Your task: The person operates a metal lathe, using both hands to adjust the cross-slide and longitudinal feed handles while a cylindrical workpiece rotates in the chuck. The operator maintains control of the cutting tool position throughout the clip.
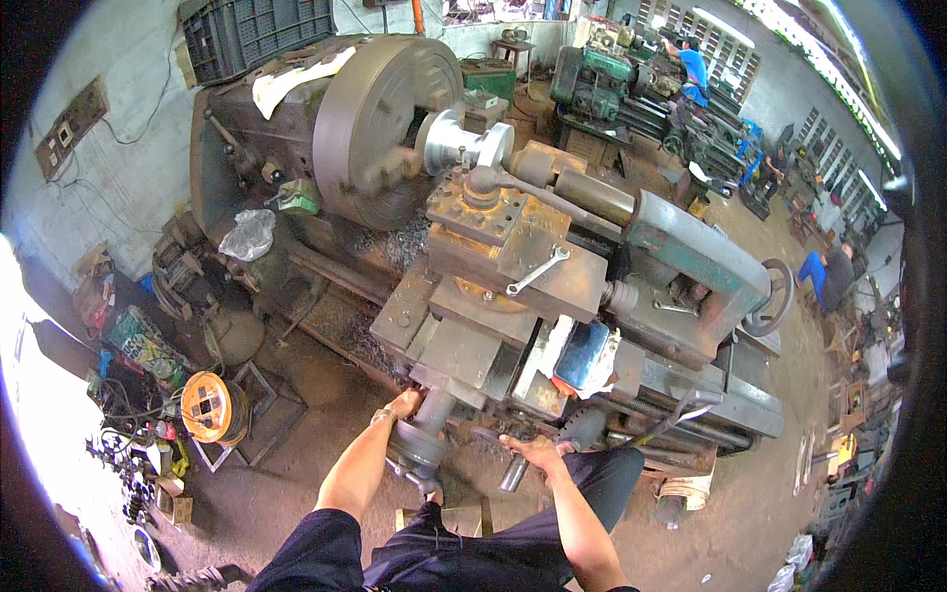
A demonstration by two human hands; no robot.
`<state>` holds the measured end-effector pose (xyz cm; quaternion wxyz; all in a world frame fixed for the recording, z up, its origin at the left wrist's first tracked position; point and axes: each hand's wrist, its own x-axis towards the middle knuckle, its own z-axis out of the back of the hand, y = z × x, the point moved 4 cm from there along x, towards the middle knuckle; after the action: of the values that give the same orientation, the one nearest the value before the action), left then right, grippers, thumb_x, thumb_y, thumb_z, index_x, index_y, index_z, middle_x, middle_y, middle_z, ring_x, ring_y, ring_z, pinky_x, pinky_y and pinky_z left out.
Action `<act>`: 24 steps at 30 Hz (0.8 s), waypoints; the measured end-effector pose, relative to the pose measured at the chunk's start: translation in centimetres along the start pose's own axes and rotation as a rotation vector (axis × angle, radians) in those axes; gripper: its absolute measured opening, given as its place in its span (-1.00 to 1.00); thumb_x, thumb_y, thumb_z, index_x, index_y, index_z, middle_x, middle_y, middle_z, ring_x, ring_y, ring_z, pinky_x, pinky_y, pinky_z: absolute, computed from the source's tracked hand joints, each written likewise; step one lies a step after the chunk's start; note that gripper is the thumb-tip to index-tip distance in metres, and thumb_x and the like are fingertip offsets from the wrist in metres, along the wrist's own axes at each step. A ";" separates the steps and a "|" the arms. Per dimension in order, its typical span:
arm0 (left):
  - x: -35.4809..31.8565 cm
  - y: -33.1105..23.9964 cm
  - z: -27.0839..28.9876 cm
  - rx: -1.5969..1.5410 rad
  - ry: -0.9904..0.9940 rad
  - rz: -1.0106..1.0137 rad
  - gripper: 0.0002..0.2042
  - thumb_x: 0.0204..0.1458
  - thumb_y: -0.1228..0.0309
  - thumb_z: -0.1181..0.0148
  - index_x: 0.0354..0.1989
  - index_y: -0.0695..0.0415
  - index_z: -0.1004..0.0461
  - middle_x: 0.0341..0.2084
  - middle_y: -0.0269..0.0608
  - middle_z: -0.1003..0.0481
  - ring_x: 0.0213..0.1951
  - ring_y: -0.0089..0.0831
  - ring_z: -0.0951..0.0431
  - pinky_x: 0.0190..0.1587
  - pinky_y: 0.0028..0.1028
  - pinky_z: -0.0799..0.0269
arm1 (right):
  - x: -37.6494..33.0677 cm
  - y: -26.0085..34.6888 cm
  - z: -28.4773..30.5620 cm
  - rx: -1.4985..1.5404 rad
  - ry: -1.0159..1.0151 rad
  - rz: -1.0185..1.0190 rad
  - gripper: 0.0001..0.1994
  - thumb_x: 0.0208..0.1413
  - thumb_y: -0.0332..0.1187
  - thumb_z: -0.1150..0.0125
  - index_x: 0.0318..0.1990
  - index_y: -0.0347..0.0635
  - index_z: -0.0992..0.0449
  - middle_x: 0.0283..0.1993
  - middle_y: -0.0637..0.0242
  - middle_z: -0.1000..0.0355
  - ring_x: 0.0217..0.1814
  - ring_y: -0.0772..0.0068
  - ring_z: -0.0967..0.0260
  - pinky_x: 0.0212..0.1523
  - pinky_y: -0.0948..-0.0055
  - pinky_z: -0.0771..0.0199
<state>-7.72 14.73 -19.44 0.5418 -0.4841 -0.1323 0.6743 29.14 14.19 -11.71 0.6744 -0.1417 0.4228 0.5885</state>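
A large metal lathe stands in front of me. My left hand [402, 405] is on the near end of its cross slide, gripping the round crank wheel [419, 444]; its fingers are partly hidden. To the right, my right hand [533, 452] holds the rim of a handwheel [486, 434] low on the carriage, beside a thick metal handle [513, 473]. A shiny turned workpiece [464, 144] sits between the big chuck [370, 133] and the tailstock [681, 247]. The tool post [478, 212] stands close to the workpiece, with a clamping lever on top.
A wrench [539, 270] lies on the compound slide, and a phone [582, 352] rests on a cloth at the carriage's right. An orange cable reel [214, 407] stands on the floor at left. Beyond are more lathes [602, 89] and a person in blue [693, 69].
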 end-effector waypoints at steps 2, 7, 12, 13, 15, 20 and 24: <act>-0.1 0.0 -0.1 -0.002 -0.002 0.002 -0.36 0.32 -0.05 0.27 -0.31 0.31 -0.57 -0.48 0.05 -0.60 -0.33 -0.09 -0.59 -0.11 -0.13 -0.41 | -0.1 0.0 0.0 0.054 -0.012 0.066 0.04 -0.34 0.67 -0.18 -0.10 -0.27 -0.68 -0.03 -0.16 -0.57 0.15 -0.02 -0.53 0.14 0.13 -0.47; -0.2 -0.2 -0.1 0.000 0.003 0.005 -0.37 0.32 -0.05 0.27 -0.32 0.31 -0.57 -0.48 0.05 -0.60 -0.34 -0.09 -0.59 -0.12 -0.13 -0.41 | -0.7 0.0 0.3 0.139 -0.004 0.117 -0.01 -0.33 0.63 -0.23 -0.11 -0.22 -0.69 -0.06 -0.12 -0.59 0.11 -0.01 -0.54 0.13 0.14 -0.47; -0.2 -0.2 -0.1 -0.003 0.007 0.011 -0.37 0.32 -0.04 0.27 -0.33 0.31 -0.56 -0.49 0.05 -0.60 -0.34 -0.09 -0.58 -0.12 -0.13 -0.41 | -0.6 -0.2 0.4 0.117 0.036 0.072 0.00 -0.33 0.64 -0.23 -0.10 -0.22 -0.69 -0.06 -0.11 -0.59 0.12 -0.02 -0.54 0.14 0.14 -0.46; -0.3 -0.2 -0.1 -0.004 0.007 0.012 -0.37 0.31 -0.04 0.27 -0.33 0.31 -0.56 -0.49 0.05 -0.60 -0.34 -0.09 -0.58 -0.12 -0.13 -0.41 | -0.4 -0.2 0.3 0.129 0.037 0.103 0.01 -0.34 0.64 -0.22 -0.09 -0.23 -0.68 -0.06 -0.13 -0.59 0.13 -0.03 -0.53 0.15 0.13 -0.46; -0.3 -0.2 -0.1 -0.006 0.009 0.013 -0.37 0.31 -0.04 0.27 -0.33 0.31 -0.56 -0.49 0.05 -0.60 -0.34 -0.09 -0.58 -0.12 -0.13 -0.41 | 0.0 -0.5 0.1 0.116 0.029 0.108 0.04 -0.35 0.66 -0.20 -0.08 -0.25 -0.68 -0.04 -0.15 -0.58 0.15 -0.04 -0.52 0.17 0.12 -0.45; -0.3 -0.2 -0.2 -0.008 0.010 0.014 -0.38 0.31 -0.04 0.27 -0.34 0.31 -0.56 -0.50 0.04 -0.59 -0.35 -0.10 -0.58 -0.13 -0.13 -0.41 | 0.8 -1.1 -0.4 0.107 0.017 0.181 0.05 -0.23 0.66 -0.09 -0.10 -0.32 -0.68 0.00 -0.16 -0.57 0.22 -0.02 -0.47 0.22 0.18 -0.38; -0.3 -0.1 -0.2 -0.007 0.012 0.016 -0.38 0.31 -0.03 0.27 -0.35 0.31 -0.56 -0.50 0.04 -0.59 -0.35 -0.10 -0.58 -0.13 -0.13 -0.41 | 0.4 -1.2 -0.1 0.005 0.008 0.076 0.03 -0.23 0.66 -0.09 -0.06 -0.25 -0.68 0.03 -0.15 -0.56 0.22 -0.02 -0.47 0.20 0.22 -0.39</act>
<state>-7.49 14.44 -19.30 0.5354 -0.4914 -0.1275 0.6750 30.19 14.08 -12.48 0.6504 -0.1262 0.4319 0.6120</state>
